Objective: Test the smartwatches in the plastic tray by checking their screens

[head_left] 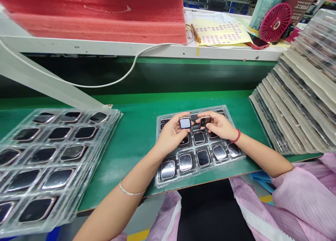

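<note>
My left hand (172, 132) grips a smartwatch case (185, 122) by its edges, its screen lit pale. In my right hand (219, 125) is a second smartwatch case (205, 121) with a dark face, pinched between thumb and fingers. The two cases are held apart, side by side, above a clear plastic tray (172, 182). Rows of watch cases sit in that tray's pockets, such as a watch case (203, 157) in the front row. My hands hide part of the back rows.
At left stands a stack of clear trays (86, 171) filled with watch cases. Another tall stack of trays (294, 111) leans at right. Above the green bench (131, 129), a shelf carries red foam (105, 20), papers (217, 29) and a pink fan (276, 22); a white cable (131, 68) droops below it.
</note>
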Action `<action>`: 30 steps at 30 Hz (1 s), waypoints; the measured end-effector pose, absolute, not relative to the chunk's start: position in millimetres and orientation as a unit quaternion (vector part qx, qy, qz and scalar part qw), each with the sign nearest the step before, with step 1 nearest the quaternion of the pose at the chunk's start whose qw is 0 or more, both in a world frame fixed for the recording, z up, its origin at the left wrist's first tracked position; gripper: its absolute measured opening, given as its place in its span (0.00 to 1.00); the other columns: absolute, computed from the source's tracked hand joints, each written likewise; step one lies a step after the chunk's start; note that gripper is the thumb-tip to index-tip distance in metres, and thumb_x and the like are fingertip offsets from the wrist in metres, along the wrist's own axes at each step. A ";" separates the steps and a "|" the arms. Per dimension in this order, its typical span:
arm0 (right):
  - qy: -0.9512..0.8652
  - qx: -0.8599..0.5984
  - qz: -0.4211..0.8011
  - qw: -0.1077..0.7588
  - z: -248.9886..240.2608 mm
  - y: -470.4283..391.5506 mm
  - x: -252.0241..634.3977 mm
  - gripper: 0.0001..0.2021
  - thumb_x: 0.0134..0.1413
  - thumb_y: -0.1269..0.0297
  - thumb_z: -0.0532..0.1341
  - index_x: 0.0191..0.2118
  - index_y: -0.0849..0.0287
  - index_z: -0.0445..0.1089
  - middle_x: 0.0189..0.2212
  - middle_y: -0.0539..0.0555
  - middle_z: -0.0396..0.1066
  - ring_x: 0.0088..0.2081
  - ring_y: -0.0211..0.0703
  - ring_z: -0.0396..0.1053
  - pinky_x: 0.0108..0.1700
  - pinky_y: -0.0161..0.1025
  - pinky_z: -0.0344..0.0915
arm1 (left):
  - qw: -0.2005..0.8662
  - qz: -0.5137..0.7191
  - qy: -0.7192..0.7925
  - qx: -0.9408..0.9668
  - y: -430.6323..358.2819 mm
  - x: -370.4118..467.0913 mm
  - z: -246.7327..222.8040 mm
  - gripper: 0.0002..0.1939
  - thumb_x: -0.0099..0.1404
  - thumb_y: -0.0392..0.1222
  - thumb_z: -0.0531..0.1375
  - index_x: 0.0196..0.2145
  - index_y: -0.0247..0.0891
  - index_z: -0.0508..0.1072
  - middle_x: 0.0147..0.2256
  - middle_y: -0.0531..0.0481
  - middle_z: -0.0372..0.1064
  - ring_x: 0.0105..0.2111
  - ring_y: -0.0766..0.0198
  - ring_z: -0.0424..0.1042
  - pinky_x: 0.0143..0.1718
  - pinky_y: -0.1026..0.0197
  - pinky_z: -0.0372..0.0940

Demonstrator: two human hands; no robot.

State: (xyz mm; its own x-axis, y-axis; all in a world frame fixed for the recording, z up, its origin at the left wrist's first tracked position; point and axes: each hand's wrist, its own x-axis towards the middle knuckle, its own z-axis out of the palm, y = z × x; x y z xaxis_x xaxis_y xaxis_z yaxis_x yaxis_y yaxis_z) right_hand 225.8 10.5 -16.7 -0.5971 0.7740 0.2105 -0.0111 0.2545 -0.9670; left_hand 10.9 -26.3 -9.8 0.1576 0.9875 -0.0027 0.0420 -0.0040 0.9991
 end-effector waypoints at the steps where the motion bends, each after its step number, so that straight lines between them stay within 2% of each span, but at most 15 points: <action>1: -0.706 -0.267 0.548 0.362 -16.6 10.4 225.8 0.21 0.54 0.74 0.56 0.55 0.60 0.64 0.50 0.60 0.73 0.45 0.43 0.76 0.37 0.36 0.76 | 0.527 0.448 0.469 0.548 -26.4 11.2 -9.2 0.29 0.52 0.33 0.61 0.54 0.37 0.66 0.43 0.44 0.74 0.48 0.54 0.74 0.51 0.52 0.68; 3: -0.702 -0.266 0.553 0.360 -16.5 10.6 225.9 0.22 0.53 0.74 0.57 0.55 0.60 0.64 0.51 0.60 0.72 0.45 0.44 0.76 0.37 0.36 0.76 | 0.528 0.449 0.468 0.548 -26.8 11.7 -7.9 0.29 0.52 0.33 0.61 0.54 0.37 0.66 0.43 0.44 0.75 0.47 0.55 0.74 0.51 0.52 0.68; 7: -0.674 -0.278 0.596 0.337 -17.3 13.4 226.8 0.19 0.58 0.70 0.56 0.56 0.61 0.63 0.48 0.61 0.74 0.37 0.41 0.77 0.28 0.31 0.74 | 0.532 0.450 0.464 0.546 -27.5 11.9 -5.9 0.29 0.52 0.31 0.60 0.53 0.37 0.65 0.44 0.44 0.74 0.43 0.57 0.75 0.49 0.53 0.68; 9: -0.654 -0.280 0.618 0.335 -17.9 15.5 227.5 0.20 0.57 0.69 0.57 0.56 0.61 0.63 0.48 0.61 0.75 0.36 0.41 0.78 0.27 0.30 0.73 | 0.538 0.450 0.462 0.542 -27.7 11.3 -5.7 0.31 0.51 0.30 0.58 0.54 0.38 0.64 0.44 0.45 0.75 0.39 0.59 0.76 0.47 0.54 0.69; 14: -0.639 -0.270 0.629 0.352 -19.5 17.6 228.1 0.26 0.51 0.73 0.58 0.58 0.59 0.60 0.51 0.60 0.73 0.39 0.41 0.77 0.29 0.30 0.75 | 0.544 0.459 0.449 0.540 -27.2 10.1 -7.4 0.29 0.51 0.29 0.57 0.52 0.38 0.64 0.45 0.44 0.74 0.41 0.59 0.76 0.48 0.53 0.68; 18: -0.656 -0.262 0.615 0.351 -19.8 16.4 228.3 0.27 0.50 0.75 0.57 0.58 0.58 0.60 0.53 0.60 0.71 0.41 0.42 0.76 0.31 0.32 0.76 | 0.543 0.455 0.443 0.549 -27.4 10.8 -7.7 0.29 0.52 0.30 0.58 0.53 0.39 0.65 0.45 0.45 0.74 0.41 0.59 0.76 0.48 0.53 0.69; 21: -0.671 -0.270 0.595 0.350 -19.2 15.1 228.7 0.26 0.52 0.74 0.58 0.58 0.59 0.60 0.52 0.60 0.72 0.40 0.41 0.76 0.35 0.35 0.76 | 0.535 0.459 0.445 0.552 -28.1 11.3 -6.8 0.30 0.53 0.32 0.61 0.55 0.38 0.65 0.44 0.45 0.74 0.41 0.59 0.75 0.47 0.54 0.69; 25: -0.689 -0.279 0.567 0.355 -17.1 12.9 228.7 0.20 0.57 0.70 0.59 0.55 0.60 0.63 0.48 0.59 0.73 0.37 0.39 0.76 0.36 0.35 0.76 | 0.528 0.460 0.453 0.552 -28.7 10.9 -5.8 0.28 0.56 0.37 0.63 0.55 0.37 0.67 0.40 0.46 0.75 0.34 0.61 0.75 0.44 0.55 0.70; 30: -0.699 -0.274 0.558 0.354 -14.2 10.4 227.5 0.19 0.57 0.69 0.59 0.55 0.60 0.63 0.47 0.58 0.73 0.36 0.38 0.76 0.38 0.36 0.76 | 0.527 0.467 0.441 0.556 -29.0 10.1 -6.7 0.27 0.56 0.38 0.64 0.54 0.39 0.67 0.39 0.47 0.76 0.33 0.62 0.74 0.43 0.55 0.70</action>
